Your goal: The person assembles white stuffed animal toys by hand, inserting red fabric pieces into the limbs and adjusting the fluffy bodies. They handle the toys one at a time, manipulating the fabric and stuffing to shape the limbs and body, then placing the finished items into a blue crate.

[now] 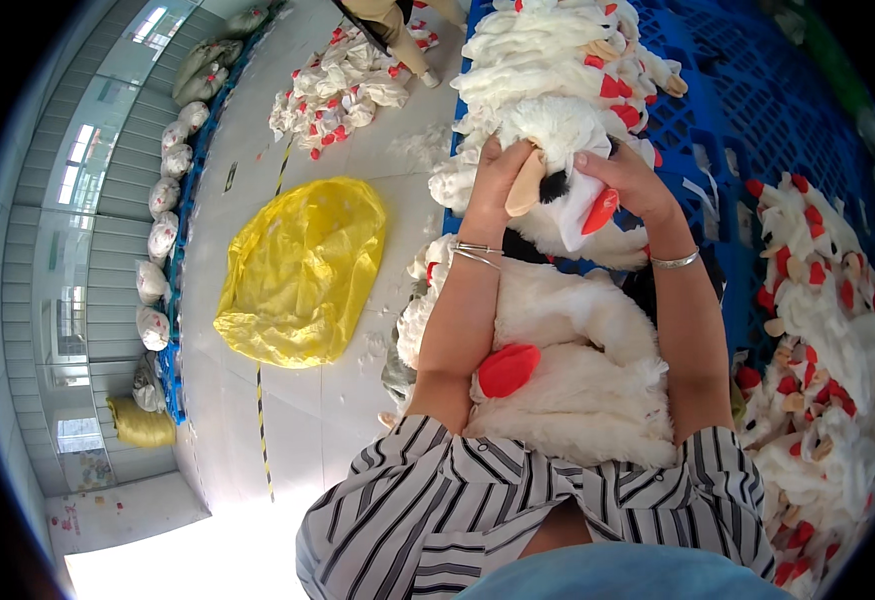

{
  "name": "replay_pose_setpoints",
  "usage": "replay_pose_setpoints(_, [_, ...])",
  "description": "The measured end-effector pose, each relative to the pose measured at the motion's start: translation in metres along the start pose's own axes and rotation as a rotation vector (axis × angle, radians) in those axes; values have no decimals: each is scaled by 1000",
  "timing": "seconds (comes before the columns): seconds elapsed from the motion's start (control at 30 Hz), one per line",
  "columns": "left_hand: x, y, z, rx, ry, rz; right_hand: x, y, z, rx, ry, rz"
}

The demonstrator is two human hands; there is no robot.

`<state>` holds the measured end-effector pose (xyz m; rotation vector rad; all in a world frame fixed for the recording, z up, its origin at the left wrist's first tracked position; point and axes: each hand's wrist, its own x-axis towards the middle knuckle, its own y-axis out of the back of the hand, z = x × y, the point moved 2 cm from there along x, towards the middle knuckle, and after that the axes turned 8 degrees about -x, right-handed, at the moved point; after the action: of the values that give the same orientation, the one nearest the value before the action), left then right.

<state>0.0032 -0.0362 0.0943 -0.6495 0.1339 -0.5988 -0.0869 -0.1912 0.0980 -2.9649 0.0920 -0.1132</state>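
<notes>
Both my hands grip a limp white plush toy skin [555, 128] in front of me. My left hand [500, 178] pinches its left side, beside a beige fabric flap [526, 186]. On the other side my right hand [629, 180] has its thumb pressed on the white cloth, near a red fabric piece [600, 212]. A black patch [554, 187] shows between the hands. Close to my body lie more white fluffy plush skins [587, 400], one with a red oval piece [509, 370]. Beyond my hands, further skins [527, 60] are stacked in a row.
Blue plastic pallets [697, 90] lie under and beside the stack. A heap of plush skins [817, 330] is at my right. On the grey floor at left are a yellow plastic bag [302, 275] and another heap [347, 95], with a person [392, 30] beside it. Filled bags [164, 195] line the wall.
</notes>
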Motion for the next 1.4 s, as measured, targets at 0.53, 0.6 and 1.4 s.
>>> replay_pose_setpoints(0.53, [4,6,-17,622,18,-235,15,25,5,193,31,259])
replay_pose_setpoints(0.6, [7,13,-14,602,89,-109,14,30,8,423,92,189])
replay_pose_setpoints(1.4, [21,55,4,425,-64,464,4,78,-1,213,151,658])
